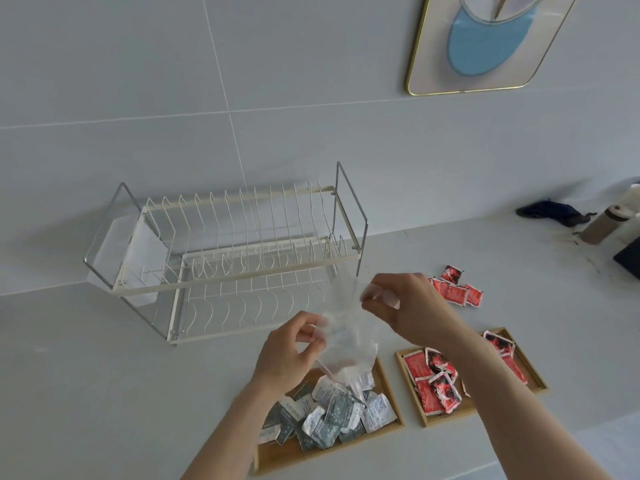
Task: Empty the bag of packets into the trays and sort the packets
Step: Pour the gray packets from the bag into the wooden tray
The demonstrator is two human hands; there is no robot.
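Left hand (294, 344) and right hand (403, 303) pinching clear bag (346, 341) above grey-packet tray (388, 386), dish rack (228, 258) behind

Head camera, looking forward and down across the counter toward the wall.

The single wide-angle view sits above and behind the hands (398, 306), close enough that both forearms run out of the bottom edge. It faces the rack (228, 261) at mid-frame, tilted so the counter (86, 375) slopes up to the right. Nearer than the rack lie the trays (391, 386); behind it the tiled wall fills the upper half, with a framed picture (485, 43) cut off at the top right.
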